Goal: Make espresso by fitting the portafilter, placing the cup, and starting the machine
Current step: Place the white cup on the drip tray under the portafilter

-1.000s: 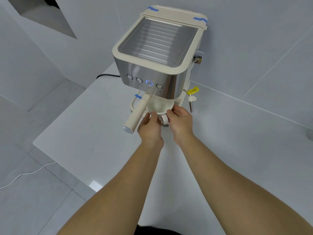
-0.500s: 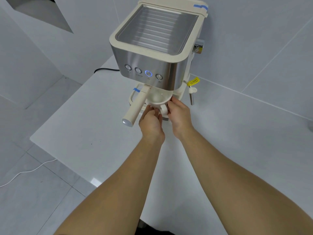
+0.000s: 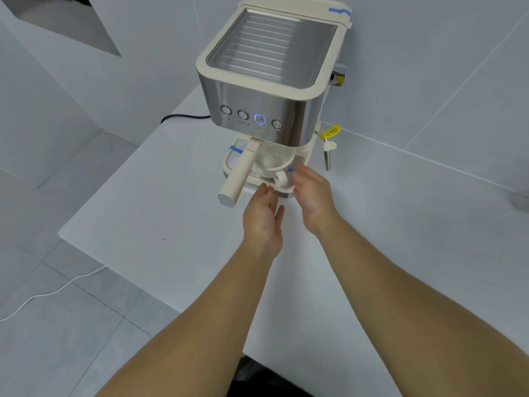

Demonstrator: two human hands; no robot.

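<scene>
A cream and steel espresso machine (image 3: 266, 90) stands on the white table (image 3: 171, 202). Its portafilter sits under the front panel, the cream handle (image 3: 239, 176) sticking out toward me and to the left. A white cup (image 3: 272, 164) rests on the drip tray below the group head, its handle turned toward me. My left hand (image 3: 262, 213) is just in front of the tray, fingers apart, holding nothing. My right hand (image 3: 312, 193) hovers beside the cup's handle, fingers spread, apart from it. One of the front buttons (image 3: 260, 119) glows blue.
The steam wand (image 3: 327, 156) with a yellow tag hangs at the machine's right side. A black power cord (image 3: 183, 117) runs off behind the machine to the left. The table's left edge drops to a tiled floor with a white cable (image 3: 51, 293).
Both hands have let go of the cup and drawn back toward me with fingers spread. The cup stays on the drip tray.
</scene>
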